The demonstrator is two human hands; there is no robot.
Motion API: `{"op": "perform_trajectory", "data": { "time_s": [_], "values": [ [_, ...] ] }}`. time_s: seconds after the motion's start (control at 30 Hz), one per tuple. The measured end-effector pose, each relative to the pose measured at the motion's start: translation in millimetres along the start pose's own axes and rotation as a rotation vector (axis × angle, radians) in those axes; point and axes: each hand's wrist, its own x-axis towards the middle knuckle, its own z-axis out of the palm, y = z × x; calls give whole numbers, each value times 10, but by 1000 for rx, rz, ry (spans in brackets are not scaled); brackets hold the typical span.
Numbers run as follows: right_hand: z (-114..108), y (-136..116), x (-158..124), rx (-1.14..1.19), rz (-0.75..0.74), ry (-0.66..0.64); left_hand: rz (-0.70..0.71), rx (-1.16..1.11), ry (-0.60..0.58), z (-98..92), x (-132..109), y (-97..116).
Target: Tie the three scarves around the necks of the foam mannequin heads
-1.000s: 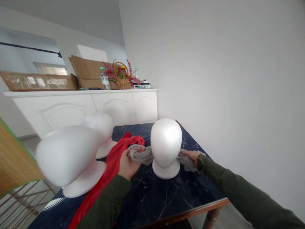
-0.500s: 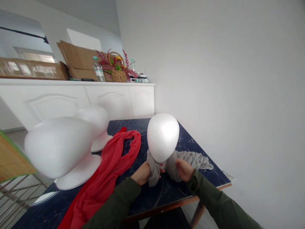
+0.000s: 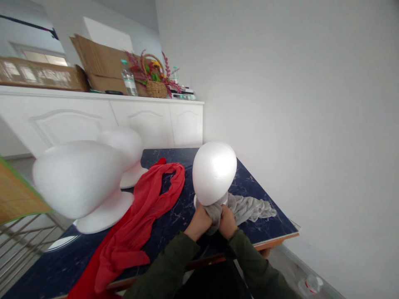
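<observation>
A white foam mannequin head point(image 3: 214, 172) stands on the dark blue table, with a grey scarf point(image 3: 249, 208) around the base of its neck. At the near side of the neck, my left hand point(image 3: 202, 220) is closed on the scarf. Close beside it, my right hand point(image 3: 227, 222) also grips the scarf, its fingers wrapped round the bunched fabric. One long crinkled end of the scarf lies on the table to the right. Part of the cloth is hidden by the hands and the head.
Two more white mannequin heads point(image 3: 77, 180) stand at the left. A red scarf point(image 3: 146, 207) lies across the table point(image 3: 183, 155), partly hanging over its front edge. Behind is a white cabinet point(image 3: 149, 120) with cardboard boxes, a bottle and a flower basket point(image 3: 156, 88). A wall rises at right.
My hands have come together in front of the neck, drawing the grey scarf inward; before, they were apart on either side. The view has tilted slightly down.
</observation>
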Motion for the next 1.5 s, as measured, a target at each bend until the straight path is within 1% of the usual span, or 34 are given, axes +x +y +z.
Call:
{"op": "perform_trajectory", "data": {
  "time_s": [0.07, 0.13, 0.2, 0.27, 0.37, 0.43, 0.6, 0.7, 0.8, 0.87, 0.93, 1.03, 1.1, 1.17, 1.23, 1.3, 1.33, 1.4, 1.43, 1.5],
  "values": [
    [23, -25, -71, 13, -67, -3, 170, 137, 81, 6, -22, -43],
    [36, -60, -151, 8, -53, -19, 284, 261, 136, 12, -20, -68],
    [46, -99, -215, -13, 20, -2, 319, 309, 174, 19, -1, -82],
    [52, -134, -248, -39, 80, 30, 328, 299, 207, 25, 21, -88],
    [58, -169, -246, -63, 88, 27, 331, 272, 234, 31, 46, -88],
    [66, -190, -231, -80, 79, 53, 299, 241, 224, 36, 56, -79],
    [123, -226, -185, -123, 133, 151, 47, -10, 107, 49, 75, -60],
    [177, -185, -138, -121, 176, 205, 31, -29, 109, 58, 93, -100],
    [174, -110, -86, -190, 212, 252, 16, -70, 118, 56, 115, -139],
    [98, -57, -48, -240, 203, 280, 11, -101, 121, 30, 130, -125],
    [-40, -5, 3, -319, 207, 279, -18, -102, 101, -30, 146, -74],
    [-285, 76, 107, -529, 249, 172, -118, -63, 27, -183, 181, 37],
    [-410, 122, 183, -626, 261, 101, -180, 13, -60, -308, 222, 111],
    [-483, 152, 247, -665, 263, 68, -193, 170, -180, -431, 275, 190],
    [-517, 158, 294, -709, 257, 40, -141, 417, -308, -534, 328, 291],
    [-540, 147, 326, -758, 253, 21, -61, 690, -379, -609, 364, 422],
    [-554, 138, 339, -783, 255, 14, -32, 812, -373, -634, 372, 494],
    [-589, 120, 359, -827, 264, -3, 2, 964, -286, -666, 366, 625],
    [-608, 112, 367, -844, 270, -12, 19, 987, -213, -675, 354, 672],
    [-637, 102, 377, -868, 281, -25, 70, 945, -62, -681, 321, 700]
  ]
}}
